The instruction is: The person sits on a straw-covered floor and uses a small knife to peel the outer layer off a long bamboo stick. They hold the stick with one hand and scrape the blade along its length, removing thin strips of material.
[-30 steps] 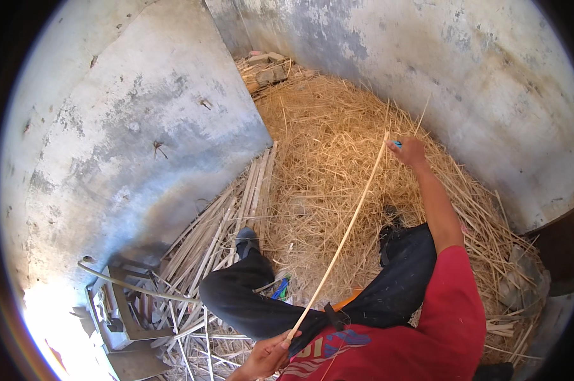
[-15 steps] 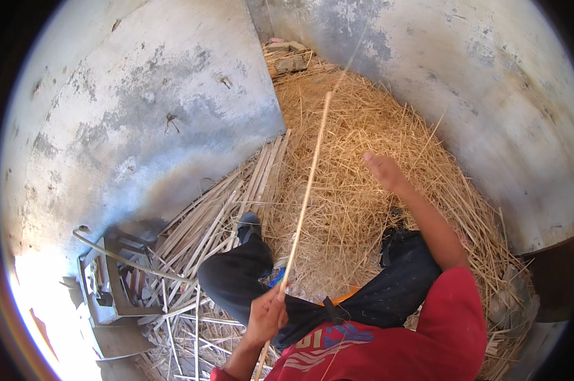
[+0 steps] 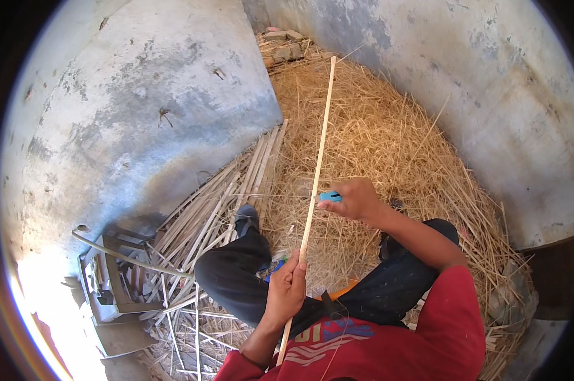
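Note:
A long pale strip of split bamboo or cane (image 3: 322, 146) runs up the middle from my lap, tilted slightly right at its far end. My left hand (image 3: 286, 293) is wrapped round its lower part, thumb along the strip. My right hand (image 3: 358, 199) is closed round a small blue cutter (image 3: 329, 197), which looks like a utility knife. The cutter's tip meets or nearly meets the right side of the strip; exact contact is too small to tell. Most of its handle is hidden in my fist.
Loose straw-like shavings (image 3: 369, 140) cover the floor ahead. Bundled strips (image 3: 198, 197) lie at left beside a metal frame (image 3: 112, 279) and a bent rod (image 3: 134, 260). Weathered walls (image 3: 166, 82) close in on both sides. Bricks (image 3: 284, 51) sit in the far corner.
My right hand has come left and nearer, bringing the blue cutter into sight beside the strip. My left hand has moved forward and slightly right, and the strip's far end reaches farther away.

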{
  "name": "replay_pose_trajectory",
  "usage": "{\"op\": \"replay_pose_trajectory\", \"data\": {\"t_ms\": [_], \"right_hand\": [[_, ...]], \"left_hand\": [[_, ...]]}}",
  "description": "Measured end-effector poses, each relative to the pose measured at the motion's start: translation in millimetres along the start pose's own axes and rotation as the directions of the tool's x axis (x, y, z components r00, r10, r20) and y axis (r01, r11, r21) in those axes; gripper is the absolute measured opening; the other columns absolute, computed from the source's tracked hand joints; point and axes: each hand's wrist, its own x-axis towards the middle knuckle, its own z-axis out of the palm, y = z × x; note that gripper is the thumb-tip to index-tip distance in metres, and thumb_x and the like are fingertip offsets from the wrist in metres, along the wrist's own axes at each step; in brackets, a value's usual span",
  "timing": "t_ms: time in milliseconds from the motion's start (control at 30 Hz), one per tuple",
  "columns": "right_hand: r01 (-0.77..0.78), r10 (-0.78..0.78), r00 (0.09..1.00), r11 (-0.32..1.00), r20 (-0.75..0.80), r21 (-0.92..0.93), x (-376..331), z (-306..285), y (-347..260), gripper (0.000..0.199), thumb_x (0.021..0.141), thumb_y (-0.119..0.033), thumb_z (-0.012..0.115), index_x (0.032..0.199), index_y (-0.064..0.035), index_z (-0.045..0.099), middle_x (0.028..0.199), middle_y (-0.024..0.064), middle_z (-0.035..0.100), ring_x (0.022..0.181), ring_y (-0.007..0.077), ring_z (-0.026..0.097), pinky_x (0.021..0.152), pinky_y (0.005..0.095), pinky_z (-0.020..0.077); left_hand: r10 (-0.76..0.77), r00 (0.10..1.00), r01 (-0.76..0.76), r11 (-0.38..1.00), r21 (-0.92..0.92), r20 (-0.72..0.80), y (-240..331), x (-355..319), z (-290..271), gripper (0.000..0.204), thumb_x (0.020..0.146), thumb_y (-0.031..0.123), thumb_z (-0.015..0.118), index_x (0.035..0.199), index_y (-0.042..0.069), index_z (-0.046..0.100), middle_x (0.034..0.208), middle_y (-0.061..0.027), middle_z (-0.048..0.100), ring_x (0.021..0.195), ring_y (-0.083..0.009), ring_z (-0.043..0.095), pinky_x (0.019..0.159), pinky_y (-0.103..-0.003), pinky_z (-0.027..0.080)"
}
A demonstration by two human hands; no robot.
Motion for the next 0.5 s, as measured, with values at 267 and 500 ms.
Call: {"op": "replay_pose_trajectory", "data": {"t_ms": [267,500], "right_hand": [[0.140,-0.156,0.980,0.982,-0.123,-0.123,3.4,-12.2,4.9,0.069,0.078,-0.075,0.052,0.051,-0.0116,0.051,0.044,0.0041,0.047,0.037,0.0214,0.050,0.038,0.0372,0.0393],[0.085,-0.093,0.991,0.992,-0.092,-0.091,-3.3,-12.8,-2.1,0.074,0.077,-0.081,0.045,0.049,-0.0126,0.046,0.043,0.0022,0.045,0.034,0.0191,0.045,0.035,0.0336,0.0359]], "left_hand": [[0.086,0.996,-0.086,0.990,0.113,0.002,-3.7,-1.0,4.5,0.039,0.100,0.015,0.046,0.134,-0.004,0.046,0.070,0.0064,0.040,0.060,-0.0003,0.033,0.051,-0.018,0.029],[-0.001,1.000,0.000,0.997,0.074,0.017,10.0,-6.1,6.8,0.039,0.100,0.013,0.047,0.134,-0.005,0.045,0.072,0.0065,0.040,0.061,-0.0003,0.033,0.050,-0.018,0.028]]}}
